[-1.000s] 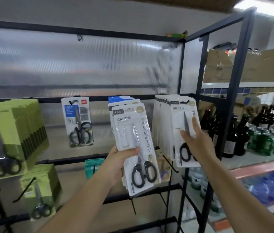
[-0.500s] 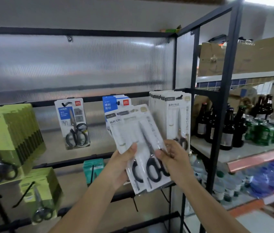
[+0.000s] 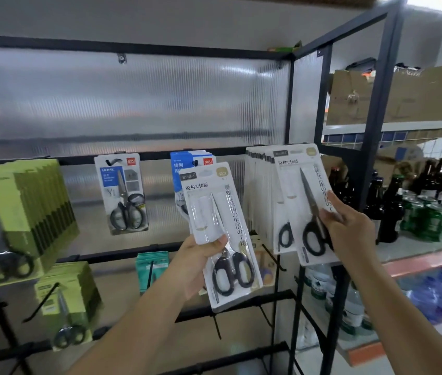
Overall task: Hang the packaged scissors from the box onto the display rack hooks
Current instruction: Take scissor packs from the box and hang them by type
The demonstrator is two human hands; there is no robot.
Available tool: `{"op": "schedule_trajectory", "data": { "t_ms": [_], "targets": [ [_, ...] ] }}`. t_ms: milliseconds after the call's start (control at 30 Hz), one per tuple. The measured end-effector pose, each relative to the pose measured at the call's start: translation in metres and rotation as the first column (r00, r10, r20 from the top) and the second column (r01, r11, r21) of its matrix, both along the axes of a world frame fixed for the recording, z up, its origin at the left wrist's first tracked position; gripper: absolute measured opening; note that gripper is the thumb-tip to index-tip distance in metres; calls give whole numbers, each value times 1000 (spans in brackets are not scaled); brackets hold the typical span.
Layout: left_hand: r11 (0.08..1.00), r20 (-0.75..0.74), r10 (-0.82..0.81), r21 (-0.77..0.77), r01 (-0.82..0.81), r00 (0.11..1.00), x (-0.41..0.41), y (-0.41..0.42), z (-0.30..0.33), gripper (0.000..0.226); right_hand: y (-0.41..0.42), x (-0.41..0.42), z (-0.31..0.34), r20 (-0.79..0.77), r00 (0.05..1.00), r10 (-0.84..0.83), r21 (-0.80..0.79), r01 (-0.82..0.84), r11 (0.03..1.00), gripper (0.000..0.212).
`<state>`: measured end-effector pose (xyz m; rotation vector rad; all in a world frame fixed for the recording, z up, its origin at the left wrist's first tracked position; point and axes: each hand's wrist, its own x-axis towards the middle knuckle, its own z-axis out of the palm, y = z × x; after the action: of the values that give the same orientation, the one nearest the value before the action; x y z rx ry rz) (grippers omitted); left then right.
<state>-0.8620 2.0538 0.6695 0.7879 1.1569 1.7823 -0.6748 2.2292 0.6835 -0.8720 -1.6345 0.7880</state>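
A shop: display rack (image 3: 290, 155) hooks hold packaged goods (bottles (image 3: 387, 209) shelved beside).

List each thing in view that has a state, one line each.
Left hand: grips a white scissors pack, off the rack.
Right hand: pinches another white scissors pack, tilted against the hung white stack.
Home scissors pack: hanging alone.
Blue packs: hanging.
Green packs: hanging, full row.
Lower hook: bare tip.

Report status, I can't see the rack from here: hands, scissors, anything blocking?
Left hand grips one white scissors pack. Right hand holds another pack up at the full white row. Nothing blocking.
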Motion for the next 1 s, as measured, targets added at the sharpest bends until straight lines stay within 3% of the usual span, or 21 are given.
{"op": "schedule_trajectory", "data": {
  "t_ms": [167, 333, 767, 933, 1000],
  "targets": [
    [1000, -4, 10, -10, -10, 1000, -1, -6, 2, 40, 7, 5, -3, 98, 995, -22, -21, 24, 999, 43],
    [999, -8, 42, -10, -42, 999, 2, -8, 8, 28, 4, -8, 6, 223, 975, -1, 0, 1, 1000, 49],
    [997, -25, 71, -38, -72, 997, 10, -17, 7, 28, 0, -2, -17, 263, 964, -32, 66, 15, 998, 50],
    [990, -53, 131, -53, -134, 990, 5, -25, 8, 30, -2, -4, -33, 472, 875, -107, 24, 109, 994, 54],
    [988, -89, 145, -47, -150, 985, 3, -26, 8, 32, -16, -10, -31, 380, 915, -133, 78, 111, 991, 52]
  ]
}}
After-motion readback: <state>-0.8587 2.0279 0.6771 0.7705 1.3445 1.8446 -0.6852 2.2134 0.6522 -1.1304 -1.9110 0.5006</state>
